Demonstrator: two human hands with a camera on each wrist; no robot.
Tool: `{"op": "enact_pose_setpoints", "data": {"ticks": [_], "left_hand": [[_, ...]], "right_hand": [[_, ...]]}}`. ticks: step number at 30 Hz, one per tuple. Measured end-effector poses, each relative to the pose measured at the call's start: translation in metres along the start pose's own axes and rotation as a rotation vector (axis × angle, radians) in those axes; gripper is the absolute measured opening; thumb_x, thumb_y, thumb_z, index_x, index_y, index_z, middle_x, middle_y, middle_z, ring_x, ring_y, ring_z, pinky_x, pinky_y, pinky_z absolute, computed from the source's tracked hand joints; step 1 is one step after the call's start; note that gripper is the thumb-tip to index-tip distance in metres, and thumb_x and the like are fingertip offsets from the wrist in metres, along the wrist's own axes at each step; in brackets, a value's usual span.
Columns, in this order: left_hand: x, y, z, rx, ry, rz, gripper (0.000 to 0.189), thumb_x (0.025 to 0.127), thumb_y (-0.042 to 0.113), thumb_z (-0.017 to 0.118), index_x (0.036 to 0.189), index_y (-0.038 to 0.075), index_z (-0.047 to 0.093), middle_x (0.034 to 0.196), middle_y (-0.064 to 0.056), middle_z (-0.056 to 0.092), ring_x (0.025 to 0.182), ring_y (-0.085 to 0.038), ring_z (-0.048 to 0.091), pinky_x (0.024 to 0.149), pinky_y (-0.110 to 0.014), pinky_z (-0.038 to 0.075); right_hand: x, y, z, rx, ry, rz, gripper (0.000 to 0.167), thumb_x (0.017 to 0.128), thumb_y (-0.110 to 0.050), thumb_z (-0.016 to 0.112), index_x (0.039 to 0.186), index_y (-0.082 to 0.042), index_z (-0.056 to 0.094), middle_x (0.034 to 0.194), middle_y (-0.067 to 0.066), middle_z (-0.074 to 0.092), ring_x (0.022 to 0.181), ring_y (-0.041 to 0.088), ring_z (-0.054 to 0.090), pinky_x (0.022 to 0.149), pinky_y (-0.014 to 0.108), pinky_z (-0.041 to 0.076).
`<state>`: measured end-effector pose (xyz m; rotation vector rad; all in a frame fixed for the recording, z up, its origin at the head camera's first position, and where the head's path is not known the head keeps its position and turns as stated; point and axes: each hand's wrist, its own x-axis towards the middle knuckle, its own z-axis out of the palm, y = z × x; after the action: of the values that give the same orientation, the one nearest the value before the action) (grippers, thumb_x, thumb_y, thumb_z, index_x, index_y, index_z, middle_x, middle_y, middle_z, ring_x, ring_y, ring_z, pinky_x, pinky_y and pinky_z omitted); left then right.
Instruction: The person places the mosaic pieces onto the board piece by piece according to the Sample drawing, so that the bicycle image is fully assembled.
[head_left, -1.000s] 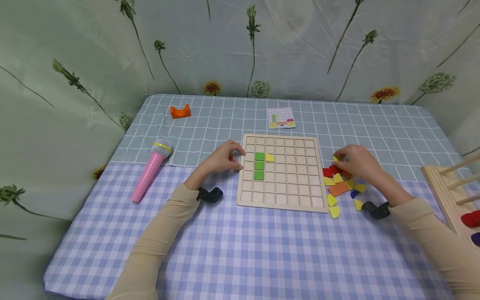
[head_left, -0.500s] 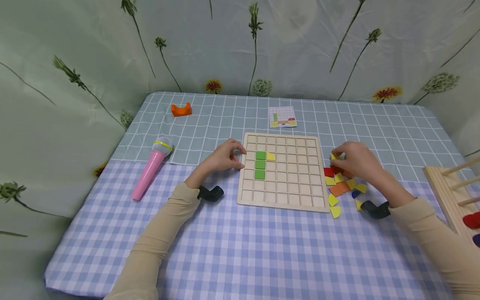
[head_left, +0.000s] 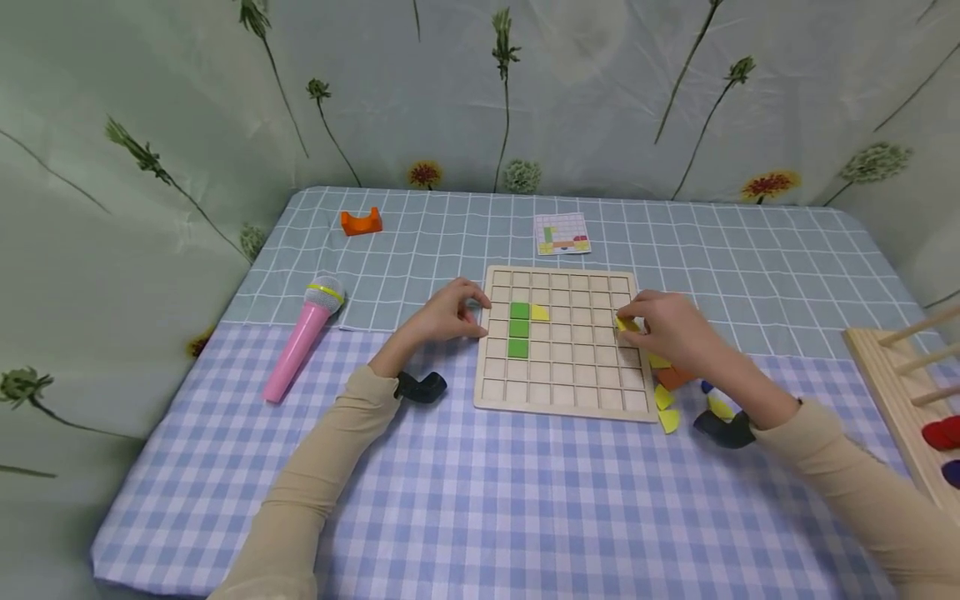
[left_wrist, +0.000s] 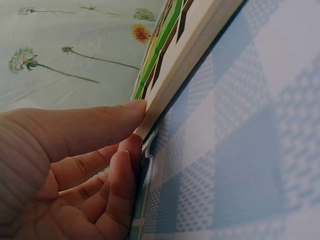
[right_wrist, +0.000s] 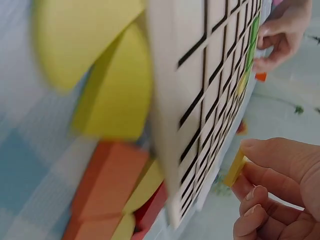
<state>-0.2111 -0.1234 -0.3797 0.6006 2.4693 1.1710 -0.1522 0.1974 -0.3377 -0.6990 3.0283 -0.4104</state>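
Observation:
A square wooden grid board (head_left: 561, 398) lies on the table; three green squares (head_left: 518, 328) stand in a column on it. Beside the top one is a yellow quarter-circle piece (head_left: 539, 312). My left hand (head_left: 447, 314) holds the board's left edge; in the left wrist view the thumb and fingers (left_wrist: 132, 116) are against the rim. My right hand (head_left: 678, 333) pinches another yellow piece (right_wrist: 235, 167) between thumb and finger, raised above the board's right side. Loose yellow pieces (head_left: 669, 420), orange pieces (right_wrist: 107, 182) and a red piece (right_wrist: 150, 210) lie right of the board.
A printed pattern card (head_left: 562, 234) lies behind the board. On the left are a pink toy microphone (head_left: 298, 346) and an orange curved block (head_left: 362, 222). A wooden rack with pegs (head_left: 888, 392) stands at the right edge.
My right hand has lifted a yellow piece from the loose pile and carried it left, over the board's right side. My left hand has stayed at the board's left edge.

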Motion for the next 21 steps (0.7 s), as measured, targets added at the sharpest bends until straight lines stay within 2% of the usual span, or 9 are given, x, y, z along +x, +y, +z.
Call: {"op": "enact_pose_setpoints", "data": {"ticks": [9,21], "left_hand": [[0.001,-0.003,0.001,-0.023,-0.003,0.001,0.039,0.077,0.002,0.072,0.113,-0.004,0.058,0.132,-0.020,0.041,0.069,-0.008,0.056,0.062,-0.018,0.049],[0.002,-0.003,0.000,-0.010,-0.008,-0.011,0.040,0.077,0.003,0.072,0.114,-0.003,0.058,0.131,-0.018,0.042,0.071,-0.009,0.057,0.063,-0.018,0.048]], "right_hand": [[0.004,-0.027,0.010,0.018,0.010,-0.126,0.022,0.078,-0.009,0.072,0.099,-0.001,0.071,0.093,0.012,0.067,0.077,0.021,0.061,0.064,0.033,0.052],[0.015,-0.063,0.025,0.039,-0.020,-0.173,0.021,0.078,-0.011,0.072,0.098,-0.005,0.073,0.091,0.008,0.067,0.082,0.019,0.062,0.071,0.032,0.055]]}}
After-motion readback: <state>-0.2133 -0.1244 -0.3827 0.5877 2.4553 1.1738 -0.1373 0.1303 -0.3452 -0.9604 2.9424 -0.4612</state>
